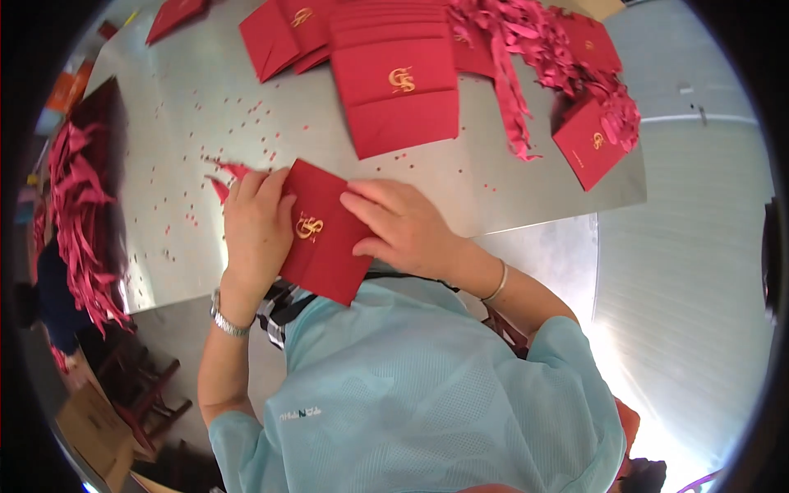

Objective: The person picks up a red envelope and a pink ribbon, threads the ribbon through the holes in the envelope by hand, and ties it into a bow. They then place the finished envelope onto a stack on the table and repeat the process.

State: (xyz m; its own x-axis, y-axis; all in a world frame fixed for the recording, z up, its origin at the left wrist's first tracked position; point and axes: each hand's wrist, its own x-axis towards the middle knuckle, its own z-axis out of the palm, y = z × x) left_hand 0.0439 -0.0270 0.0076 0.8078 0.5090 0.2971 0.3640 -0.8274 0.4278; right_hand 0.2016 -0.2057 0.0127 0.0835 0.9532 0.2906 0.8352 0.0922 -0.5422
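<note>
A flat-folded red paper gift bag [329, 238] with a gold emblem is held tilted at the table's near edge, in front of my body. My left hand [259, 222] is closed on its left edge, and pink-red ribbon ends [220, 187] stick out beyond those fingers. On the opposite edge, my right hand [403, 226] grips the bag with fingers and thumb bent over it. What my fingertips do behind the bag is hidden.
A fanned stack of flat red bags [399, 107] lies at the table's far middle. Ribboned bags [592, 144] are heaped at the far right; more ribbons [78, 201] hang over the left edge. Small red paper dots [193, 220] are scattered on the metal table [177, 259]. A cardboard box [94, 427] stands lower left.
</note>
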